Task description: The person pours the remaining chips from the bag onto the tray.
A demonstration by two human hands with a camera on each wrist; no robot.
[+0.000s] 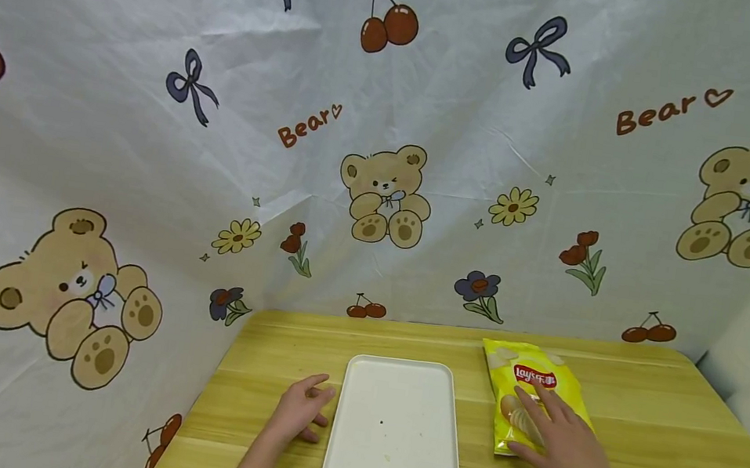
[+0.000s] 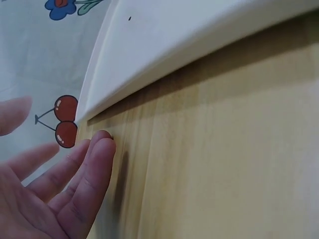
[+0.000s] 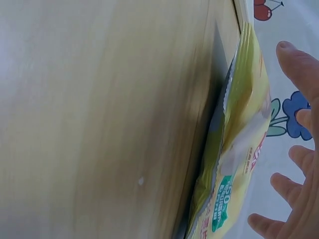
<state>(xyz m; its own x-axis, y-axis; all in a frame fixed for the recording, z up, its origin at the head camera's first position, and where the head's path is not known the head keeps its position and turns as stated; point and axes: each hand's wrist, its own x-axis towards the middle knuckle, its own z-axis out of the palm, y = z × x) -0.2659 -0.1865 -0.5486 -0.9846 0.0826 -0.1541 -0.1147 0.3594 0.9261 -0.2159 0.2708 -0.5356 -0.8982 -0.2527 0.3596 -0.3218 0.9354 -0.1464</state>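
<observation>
A yellow bag of Lay's potato chips (image 1: 525, 392) lies flat on the right part of the wooden table. Over its lower right part is my right hand (image 1: 564, 445), fingers spread and gripping nothing. In the right wrist view the fingers (image 3: 286, 189) stand beside the printed face of the chip bag (image 3: 239, 144), with a gap showing. Left of the white tray (image 1: 394, 434), my left hand (image 1: 301, 408) hangs with loosely bent fingers and holds nothing. The left wrist view shows that hand (image 2: 65, 194) near a corner of the tray (image 2: 164, 40).
The white rectangular tray stands in the middle of the wooden table (image 1: 669, 431), with a few small specks on it. Behind the table hangs a pale cloth (image 1: 447, 117) printed with bears, bows, cherries and flowers; it also covers the left side.
</observation>
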